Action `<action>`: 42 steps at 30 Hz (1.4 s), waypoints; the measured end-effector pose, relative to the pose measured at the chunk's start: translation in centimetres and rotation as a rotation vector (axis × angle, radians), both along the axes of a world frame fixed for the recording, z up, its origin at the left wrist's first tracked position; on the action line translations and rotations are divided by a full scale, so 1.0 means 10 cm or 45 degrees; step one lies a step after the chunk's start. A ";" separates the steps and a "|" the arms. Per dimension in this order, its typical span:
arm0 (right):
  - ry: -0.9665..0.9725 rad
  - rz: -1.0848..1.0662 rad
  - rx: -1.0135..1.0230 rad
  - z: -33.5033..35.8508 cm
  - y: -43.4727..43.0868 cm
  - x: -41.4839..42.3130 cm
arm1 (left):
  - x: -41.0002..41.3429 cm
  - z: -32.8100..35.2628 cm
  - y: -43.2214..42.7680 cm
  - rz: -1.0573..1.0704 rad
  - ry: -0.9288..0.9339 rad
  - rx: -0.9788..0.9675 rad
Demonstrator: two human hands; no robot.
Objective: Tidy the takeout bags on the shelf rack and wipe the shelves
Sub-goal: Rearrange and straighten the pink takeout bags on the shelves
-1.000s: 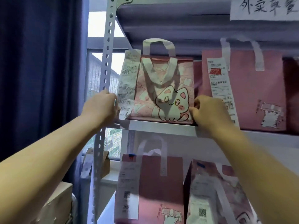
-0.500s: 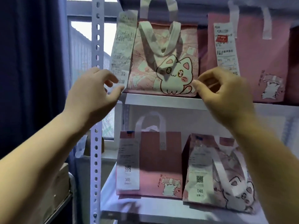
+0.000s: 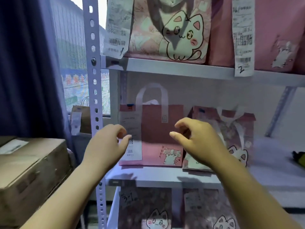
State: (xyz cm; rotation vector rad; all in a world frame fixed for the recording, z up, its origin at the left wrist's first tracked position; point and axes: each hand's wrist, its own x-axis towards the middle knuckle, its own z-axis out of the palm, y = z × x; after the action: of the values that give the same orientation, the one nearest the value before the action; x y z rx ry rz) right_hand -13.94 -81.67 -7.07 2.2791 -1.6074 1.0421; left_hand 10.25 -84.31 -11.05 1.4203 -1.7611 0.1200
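A plain pink takeout bag (image 3: 158,129) with white handles and a receipt marked 366 stands at the left of the middle shelf (image 3: 165,176). My left hand (image 3: 107,144) hovers in front of its left edge, my right hand (image 3: 196,141) in front of its right edge. Both hands have loosely curled fingers and hold nothing. A cat-print bag (image 3: 231,136) leans beside it on the right, partly hidden by my right hand. On the upper shelf (image 3: 181,66) stand a cat-print bag (image 3: 170,30) and a pink bag (image 3: 277,33) with long receipts.
The perforated rack post (image 3: 94,96) rises just left of my left hand. A cardboard box (image 3: 31,164) sits low on the left, a dark curtain (image 3: 28,63) behind it. Two more cat bags (image 3: 148,210) fill the lower shelf. A dark object (image 3: 299,158) lies at the far right.
Both hands let go of the cat-print bag on the upper shelf and dropped to the middle shelf, in front of the plain pink bag. The view tilted downward.
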 end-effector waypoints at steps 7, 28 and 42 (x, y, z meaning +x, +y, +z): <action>0.012 -0.303 0.324 -0.39 -0.26 -0.12 | -0.05 -0.40 -0.18 0.005 -0.022 0.292; -0.087 -0.489 0.449 -0.51 -0.76 0.02 | -0.07 -0.55 -0.45 -0.029 0.180 0.321; -0.417 -0.388 0.158 -0.58 -0.43 -0.03 | 0.12 -0.35 0.16 0.011 0.184 0.113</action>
State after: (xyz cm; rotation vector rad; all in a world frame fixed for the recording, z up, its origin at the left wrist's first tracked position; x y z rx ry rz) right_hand -14.21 -85.98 -12.85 1.9178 -2.1187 1.3145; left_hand 11.47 -82.69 -14.56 1.4626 -1.6591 -0.0558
